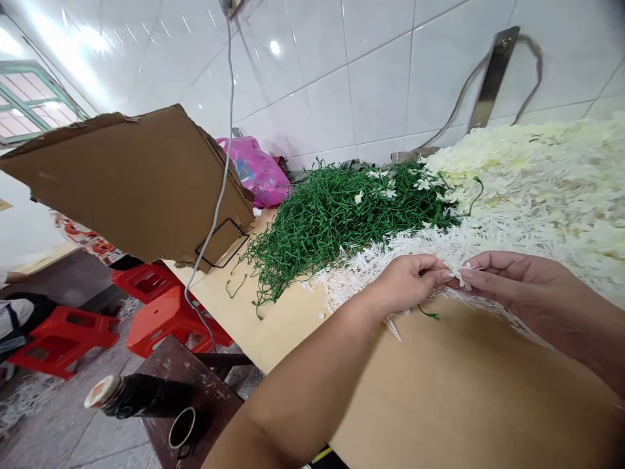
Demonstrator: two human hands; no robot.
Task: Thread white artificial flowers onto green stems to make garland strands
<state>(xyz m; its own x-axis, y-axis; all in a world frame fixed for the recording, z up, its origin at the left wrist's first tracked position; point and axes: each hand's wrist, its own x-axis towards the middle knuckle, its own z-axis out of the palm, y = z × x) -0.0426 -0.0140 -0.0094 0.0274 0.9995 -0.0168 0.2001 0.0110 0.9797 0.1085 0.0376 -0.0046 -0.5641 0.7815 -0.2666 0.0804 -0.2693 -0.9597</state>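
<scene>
A: What does the head view show of the hands?

B: The left hand has thumb and forefinger pinched narrow, touching a small white flower. The right hand holds that flower between thumb and fingers.

A: Anything else in the left?

B: A green stem pokes out just below it; whether it is gripped, I can't tell.

A: And where is the flower?

B: Above the worktop, in front of a scatter of thin white pieces. Behind those lies a heap of green stems, a few pale blossoms on top. A big pile of cream flowers spreads to the right.

A: Further left?

B: A cardboard box, with a pink bag beside it. Lower down, red stools, plus a dark flask near a mug.
</scene>
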